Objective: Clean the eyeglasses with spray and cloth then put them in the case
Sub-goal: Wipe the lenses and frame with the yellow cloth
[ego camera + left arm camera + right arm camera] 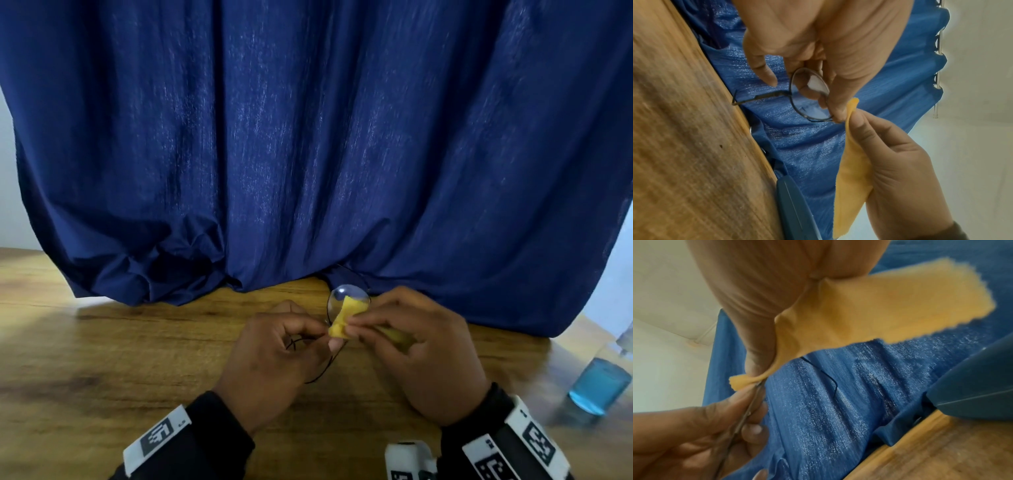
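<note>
Thin black round-lens eyeglasses (346,296) are held above the wooden table (102,359). My left hand (325,337) pinches them by the frame near one lens (809,97), and a temple arm (756,98) sticks out sideways. My right hand (352,325) pinches a yellow cloth (344,318) folded over the rim of the glasses. The rest of the cloth (869,305) hangs loose behind the right fingers. In the right wrist view the frame (744,421) shows edge-on between the left fingers. A clear spray bottle (599,383) with blue liquid stands at the right. A dark blue case (795,211) lies by the curtain.
A dark blue curtain (308,137) hangs down onto the far side of the table and fills the background. The case (972,386) sits against its folds. Bare wood lies to the left of my hands and in front of them.
</note>
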Demonstrator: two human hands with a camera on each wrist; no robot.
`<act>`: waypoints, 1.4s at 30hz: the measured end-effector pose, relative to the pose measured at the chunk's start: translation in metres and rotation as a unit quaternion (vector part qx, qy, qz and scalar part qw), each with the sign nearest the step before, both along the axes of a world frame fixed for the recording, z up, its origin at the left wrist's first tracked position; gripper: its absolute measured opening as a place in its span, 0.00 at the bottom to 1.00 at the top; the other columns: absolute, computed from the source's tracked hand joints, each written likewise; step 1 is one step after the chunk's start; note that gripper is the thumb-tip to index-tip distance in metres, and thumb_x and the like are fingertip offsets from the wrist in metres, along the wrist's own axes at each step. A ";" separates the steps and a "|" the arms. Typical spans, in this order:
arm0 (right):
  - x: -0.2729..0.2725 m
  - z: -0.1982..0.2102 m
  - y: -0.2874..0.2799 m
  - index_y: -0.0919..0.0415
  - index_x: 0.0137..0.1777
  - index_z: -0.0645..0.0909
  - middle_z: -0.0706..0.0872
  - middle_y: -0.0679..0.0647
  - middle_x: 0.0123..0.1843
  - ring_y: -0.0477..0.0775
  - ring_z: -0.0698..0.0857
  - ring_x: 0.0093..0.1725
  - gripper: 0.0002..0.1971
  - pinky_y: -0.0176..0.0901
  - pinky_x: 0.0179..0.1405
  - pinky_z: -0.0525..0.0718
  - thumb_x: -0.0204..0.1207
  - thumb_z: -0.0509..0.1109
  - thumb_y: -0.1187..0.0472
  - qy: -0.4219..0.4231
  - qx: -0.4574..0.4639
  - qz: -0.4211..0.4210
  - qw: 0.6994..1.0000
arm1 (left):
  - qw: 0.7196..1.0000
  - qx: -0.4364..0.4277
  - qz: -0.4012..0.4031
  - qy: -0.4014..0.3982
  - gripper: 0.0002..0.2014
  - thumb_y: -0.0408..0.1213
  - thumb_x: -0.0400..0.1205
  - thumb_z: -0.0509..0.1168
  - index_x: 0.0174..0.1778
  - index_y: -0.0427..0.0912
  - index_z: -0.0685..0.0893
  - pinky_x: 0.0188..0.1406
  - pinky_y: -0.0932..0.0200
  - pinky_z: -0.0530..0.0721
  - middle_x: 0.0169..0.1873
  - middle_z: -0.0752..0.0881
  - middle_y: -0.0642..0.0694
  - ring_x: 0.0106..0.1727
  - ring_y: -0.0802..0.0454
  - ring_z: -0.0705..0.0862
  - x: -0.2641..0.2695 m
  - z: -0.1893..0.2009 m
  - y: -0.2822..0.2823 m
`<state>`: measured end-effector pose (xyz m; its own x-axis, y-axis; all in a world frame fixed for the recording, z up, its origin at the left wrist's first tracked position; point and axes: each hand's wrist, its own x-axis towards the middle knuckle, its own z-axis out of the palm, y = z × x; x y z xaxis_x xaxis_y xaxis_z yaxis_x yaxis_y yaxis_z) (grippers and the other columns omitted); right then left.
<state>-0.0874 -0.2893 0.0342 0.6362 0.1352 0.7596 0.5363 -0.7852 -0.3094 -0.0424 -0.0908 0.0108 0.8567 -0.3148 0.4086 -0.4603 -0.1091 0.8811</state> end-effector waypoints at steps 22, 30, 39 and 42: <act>0.002 -0.002 0.000 0.43 0.45 0.93 0.86 0.35 0.44 0.38 0.85 0.45 0.05 0.24 0.41 0.81 0.71 0.77 0.49 0.010 0.029 0.011 0.999 | 0.999 0.022 0.015 -0.031 0.01 0.46 0.72 0.79 0.36 0.58 0.94 0.46 0.70 0.83 0.40 0.88 0.52 0.46 0.58 0.87 0.000 0.004 0.002; 0.003 -0.004 -0.003 0.43 0.45 0.92 0.87 0.36 0.45 0.37 0.86 0.45 0.04 0.24 0.41 0.82 0.72 0.78 0.52 -0.013 0.052 -0.002 0.999 | 0.999 0.031 0.023 -0.035 0.03 0.41 0.74 0.80 0.36 0.55 0.94 0.44 0.74 0.81 0.40 0.87 0.56 0.45 0.63 0.86 -0.004 0.006 0.001; 0.002 0.000 0.001 0.45 0.44 0.91 0.86 0.37 0.43 0.35 0.84 0.44 0.03 0.20 0.40 0.78 0.72 0.80 0.52 -0.057 0.069 -0.058 0.994 | 0.997 0.036 0.023 -0.058 0.02 0.42 0.74 0.80 0.36 0.54 0.95 0.44 0.75 0.80 0.38 0.86 0.56 0.45 0.62 0.86 -0.004 0.007 0.001; 0.003 -0.003 0.003 0.46 0.43 0.91 0.86 0.38 0.43 0.38 0.86 0.43 0.05 0.28 0.38 0.82 0.72 0.79 0.47 -0.040 0.052 -0.033 0.997 | 0.997 0.042 0.019 -0.061 0.04 0.42 0.74 0.80 0.35 0.55 0.94 0.40 0.75 0.79 0.37 0.85 0.57 0.42 0.63 0.85 -0.004 0.004 -0.001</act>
<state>-0.0847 -0.2864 0.0314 0.5776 0.0137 0.8162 0.5113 -0.7855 -0.3487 -0.0467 -0.0915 0.0152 0.8145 -0.3199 0.4839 -0.5572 -0.1996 0.8060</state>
